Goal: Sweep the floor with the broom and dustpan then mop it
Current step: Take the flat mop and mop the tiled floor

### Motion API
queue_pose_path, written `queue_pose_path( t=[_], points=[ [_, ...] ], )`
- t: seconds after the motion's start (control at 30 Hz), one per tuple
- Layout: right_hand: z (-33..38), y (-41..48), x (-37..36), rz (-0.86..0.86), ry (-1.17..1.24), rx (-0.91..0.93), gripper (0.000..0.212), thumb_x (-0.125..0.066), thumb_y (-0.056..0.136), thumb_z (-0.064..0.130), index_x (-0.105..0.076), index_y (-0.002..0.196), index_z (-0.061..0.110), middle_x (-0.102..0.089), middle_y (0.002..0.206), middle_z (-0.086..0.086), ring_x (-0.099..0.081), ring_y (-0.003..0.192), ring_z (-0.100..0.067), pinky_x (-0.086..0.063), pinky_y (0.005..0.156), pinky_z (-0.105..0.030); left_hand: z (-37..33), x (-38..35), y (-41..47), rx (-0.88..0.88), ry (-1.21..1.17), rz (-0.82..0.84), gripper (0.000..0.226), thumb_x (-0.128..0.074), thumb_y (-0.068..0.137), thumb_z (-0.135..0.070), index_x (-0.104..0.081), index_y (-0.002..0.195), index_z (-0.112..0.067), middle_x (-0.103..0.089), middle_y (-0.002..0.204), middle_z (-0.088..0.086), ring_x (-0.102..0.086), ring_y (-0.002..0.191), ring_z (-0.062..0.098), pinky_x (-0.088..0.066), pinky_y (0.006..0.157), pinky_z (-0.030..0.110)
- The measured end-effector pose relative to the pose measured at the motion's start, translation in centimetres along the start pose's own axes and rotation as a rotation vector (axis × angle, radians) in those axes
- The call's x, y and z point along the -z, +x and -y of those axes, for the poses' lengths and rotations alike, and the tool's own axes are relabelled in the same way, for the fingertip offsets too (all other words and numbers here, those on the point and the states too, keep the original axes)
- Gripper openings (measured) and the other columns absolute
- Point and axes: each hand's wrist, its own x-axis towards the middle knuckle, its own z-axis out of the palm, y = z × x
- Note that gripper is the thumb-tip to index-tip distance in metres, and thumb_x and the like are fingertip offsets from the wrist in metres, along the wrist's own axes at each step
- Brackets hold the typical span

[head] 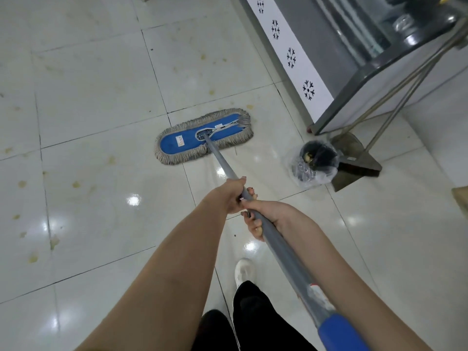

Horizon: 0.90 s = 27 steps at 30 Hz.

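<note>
Fingers of the left hand are wrapped around the grey mop handle, with dark-painted nails showing on the far side of the shaft. Directly behind it, the right hand is clenched on the same handle, its fingers curled under the shaft; the two hands touch. Both forearms extend forward from the bottom of the view. The handle ends near the bottom edge in a blue grip, with a torn label just ahead of it.

The handle slopes forward and down to the flat mop head, blue on top with a grey fringe, lying flat on the tiled floor. Yellowish spots mark the tiles to the left and beyond the mop head.

To the right, the dustpan and broom rest on the floor beside a small bin lined with a clear bag, their long handles leaning against a glass-fronted cabinet. A white shoe and dark trouser legs show below the hands.
</note>
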Motion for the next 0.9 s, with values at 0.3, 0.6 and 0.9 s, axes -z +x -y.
queue_pose_path(
  t=[0.3, 0.6, 0.9],
  points=[
    [12.0, 1.1, 1.3, 0.040, -0.076, -0.036, 0.043, -0.048, 0.098, 0.037, -0.039, 0.063, 0.013, -0.039, 0.032, 0.006, -0.033, 0.020, -0.002, -0.026, 0.026, -0.010, -10.1, -3.4, 4.1, 0.009, -0.010, -0.019, 0.022, -0.042, 0.100, -0.030, -0.036, 0.107, -0.010, -0.045, 0.065, 0.004, -0.049, 0.054, 0.015, -0.048, 0.042, 0.022],
    [23.2, 3.2, -0.1, 0.046, -0.066, -0.029, 0.043, -0.049, 0.097, 0.037, -0.039, 0.063, 0.012, -0.041, 0.033, 0.005, -0.034, 0.020, -0.003, -0.029, 0.025, -0.009, -20.6, -3.8, 8.1, -0.013, -0.115, 0.002, 0.021, -0.043, 0.100, -0.029, -0.033, 0.100, -0.011, -0.042, 0.065, 0.005, -0.044, 0.056, 0.015, -0.046, 0.038, 0.019],
    [33.5, 5.7, -2.0, 0.034, -0.086, -0.040, 0.040, -0.050, 0.097, 0.034, -0.041, 0.065, 0.012, -0.042, 0.033, 0.004, -0.035, 0.020, -0.004, -0.029, 0.025, -0.009, -30.5, -3.8, 11.2, -0.016, -0.150, -0.026, 0.028, -0.043, 0.100, -0.029, -0.036, 0.081, -0.010, -0.042, 0.064, 0.003, -0.043, 0.056, 0.013, -0.047, 0.044, 0.024]
  ],
)
